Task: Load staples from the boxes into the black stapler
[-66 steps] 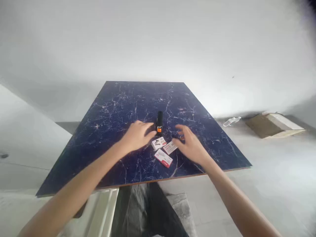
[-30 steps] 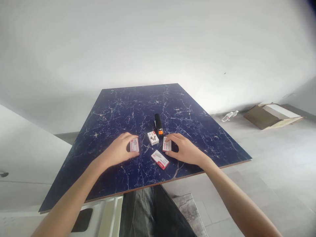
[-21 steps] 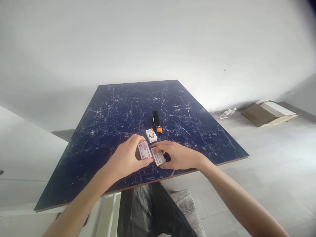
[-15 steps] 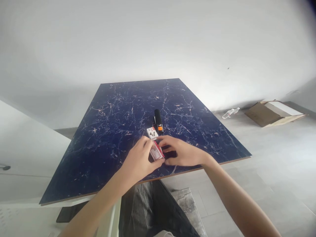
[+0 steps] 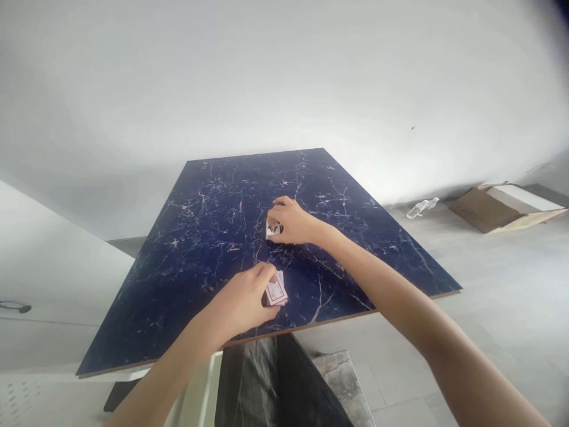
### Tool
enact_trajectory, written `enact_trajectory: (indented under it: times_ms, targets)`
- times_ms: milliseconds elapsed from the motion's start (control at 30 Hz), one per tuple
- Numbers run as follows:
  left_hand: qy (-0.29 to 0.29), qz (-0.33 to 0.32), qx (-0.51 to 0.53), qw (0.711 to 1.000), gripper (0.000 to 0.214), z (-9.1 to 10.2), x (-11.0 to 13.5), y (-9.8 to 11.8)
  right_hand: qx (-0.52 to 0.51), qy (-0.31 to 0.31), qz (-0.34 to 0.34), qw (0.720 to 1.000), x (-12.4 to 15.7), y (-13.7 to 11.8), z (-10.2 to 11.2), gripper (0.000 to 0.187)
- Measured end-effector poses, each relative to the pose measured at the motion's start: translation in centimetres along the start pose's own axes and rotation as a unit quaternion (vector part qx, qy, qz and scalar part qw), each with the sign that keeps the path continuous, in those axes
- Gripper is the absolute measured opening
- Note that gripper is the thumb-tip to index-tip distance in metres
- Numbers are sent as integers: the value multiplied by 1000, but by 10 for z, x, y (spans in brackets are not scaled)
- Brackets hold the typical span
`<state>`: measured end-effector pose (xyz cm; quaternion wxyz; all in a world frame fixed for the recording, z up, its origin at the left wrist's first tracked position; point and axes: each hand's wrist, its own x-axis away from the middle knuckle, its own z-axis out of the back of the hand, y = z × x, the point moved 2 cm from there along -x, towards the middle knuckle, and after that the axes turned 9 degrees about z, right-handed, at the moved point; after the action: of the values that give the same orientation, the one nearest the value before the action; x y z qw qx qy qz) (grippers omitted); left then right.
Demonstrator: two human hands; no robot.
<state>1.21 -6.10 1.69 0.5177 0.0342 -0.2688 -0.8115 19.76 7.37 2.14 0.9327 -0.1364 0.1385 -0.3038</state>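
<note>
My left hand (image 5: 251, 290) is closed around a small stack of cards (image 5: 276, 289), white with a red frame printed on the top one, close to the table's near edge. Thumb and fingers grip the stack from its left side. Farther up the table, my right hand (image 5: 291, 220) curls over a small white box (image 5: 272, 229) with a dark picture on it, fingers around its far and near ends. The black object with an orange patch is not visible; my right hand covers the area where it lay.
The blue marble-patterned table (image 5: 213, 219) stands against a white wall. On the floor to the right lie a clear plastic bottle (image 5: 422, 207) and an open cardboard box (image 5: 498, 207). A grey-patterned board (image 5: 342, 379) lies below the near edge.
My right hand has left the cards and moved away from me onto the white box. My left hand keeps the stack, moved slightly nearer me. The black object has gone out of sight.
</note>
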Motion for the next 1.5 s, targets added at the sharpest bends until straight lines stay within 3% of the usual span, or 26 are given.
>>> enact_trajectory:
  times_ms: [67, 167, 267, 333, 367, 500, 633, 767, 967, 1100, 1333, 1500]
  targets:
    - [22, 8, -14, 1000, 37, 8, -14, -11, 10, 5, -44, 999, -9, 14, 3, 28]
    - [65, 45, -15, 997, 36, 20, -48, -29, -18, -37, -67, 997, -12, 24, 4, 32]
    - [77, 51, 16, 996, 36, 24, -77, -37, -48, 44, -97, 993, 2, 26, 8, 44]
    - [86, 28, 41, 995, 34, 22, -87, -35, -65, 95, -178, 977, 18, 30, 7, 51]
    - [92, 15, 50, 994, 34, 20, -89, -32, -89, 89, -219, 968, 26, 32, 4, 54]
    - [111, -19, 83, 990, 34, 9, -90, -26, -261, 9, -251, 932, 41, 32, -18, 48]
    - [109, -48, 164, 979, 38, 1, -89, -33, -316, 40, -277, 907, 41, 28, -28, 38]
    - [67, -54, 185, 979, 49, 4, -89, -43, -277, 61, -291, 914, 40, 21, -26, 33]
    - [26, -68, 145, 987, 44, 11, -88, -50, -145, 64, -270, 950, 38, 11, -20, 30]
    - [52, -21, 190, 980, 71, 5, -86, -52, -136, 63, -268, 952, 39, 10, -20, 29]
    - [100, 18, 237, 966, 79, -5, -89, -38, -120, 73, -278, 950, 41, 8, -14, 30]
    - [81, -1, 293, 953, 58, -1, -90, -42, -123, 76, -275, 951, 41, 8, -14, 30]
